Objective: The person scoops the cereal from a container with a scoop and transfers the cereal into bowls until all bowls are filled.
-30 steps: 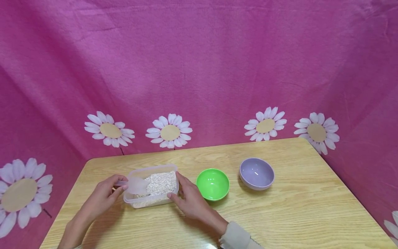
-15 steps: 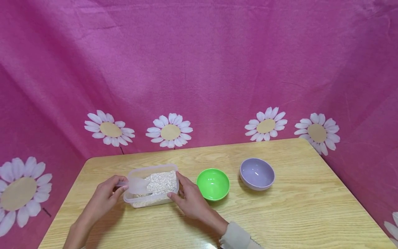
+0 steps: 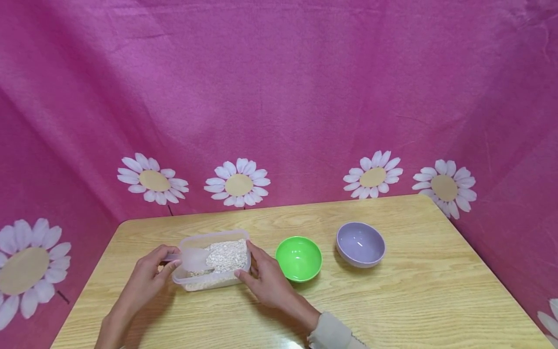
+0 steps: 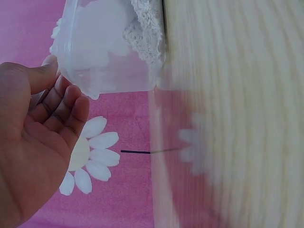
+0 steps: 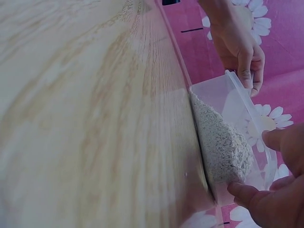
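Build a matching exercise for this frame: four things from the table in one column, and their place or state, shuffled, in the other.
Things:
1. clear container
2. green bowl
3. purple bowl
4. clear scoop

Places or states:
A. farthest right on the table, empty
B. pinched by the left hand
C. holds pale flakes, steadied by the right hand
D. empty, just right of the container

Pairs: 1-C, 2-D, 3-A, 4-B

Scoop (image 3: 192, 259) bowl's contents, blurred behind translucent plastic.
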The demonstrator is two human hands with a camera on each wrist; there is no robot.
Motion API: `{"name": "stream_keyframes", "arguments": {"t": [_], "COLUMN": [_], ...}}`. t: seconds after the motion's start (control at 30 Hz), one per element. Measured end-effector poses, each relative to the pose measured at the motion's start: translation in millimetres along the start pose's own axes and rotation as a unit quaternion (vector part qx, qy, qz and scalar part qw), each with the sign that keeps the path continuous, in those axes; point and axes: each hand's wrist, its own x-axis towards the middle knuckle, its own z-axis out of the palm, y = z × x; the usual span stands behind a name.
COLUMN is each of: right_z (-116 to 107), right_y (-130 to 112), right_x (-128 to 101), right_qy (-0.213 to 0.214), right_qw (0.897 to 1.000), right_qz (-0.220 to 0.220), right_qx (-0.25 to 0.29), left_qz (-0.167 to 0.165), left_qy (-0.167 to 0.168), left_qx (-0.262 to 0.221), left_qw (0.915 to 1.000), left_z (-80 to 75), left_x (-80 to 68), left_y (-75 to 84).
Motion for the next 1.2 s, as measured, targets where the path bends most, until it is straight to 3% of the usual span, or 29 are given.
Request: {"name": "stream_keyframes", "arguments": {"t": [0.37, 0.97, 1.2], "right_z": [1, -5, -4], "right_y": [-1, -4, -2], "right_x": [0, 0, 0], "right_qy": [-0.006, -0.001, -0.002], "right_qw": [1.0, 0.999, 1.0], "right_qz": [-0.003, 0.003, 0.002], "right_qx": [-0.005, -0.041, -0.027], "left_qz": [-0.018, 0.004, -0.03], "left_qy": [0.01, 0.026, 0.033], "left_qx": [-0.026, -0.013, -0.04], "left_qw": [0.9994, 0.9996, 0.9982], "left_z": [-3.6, 7.8, 9.6], "left_x": [-4.5, -1.7, -4.1], "left_y": [0.6, 5.0, 2.9]}}
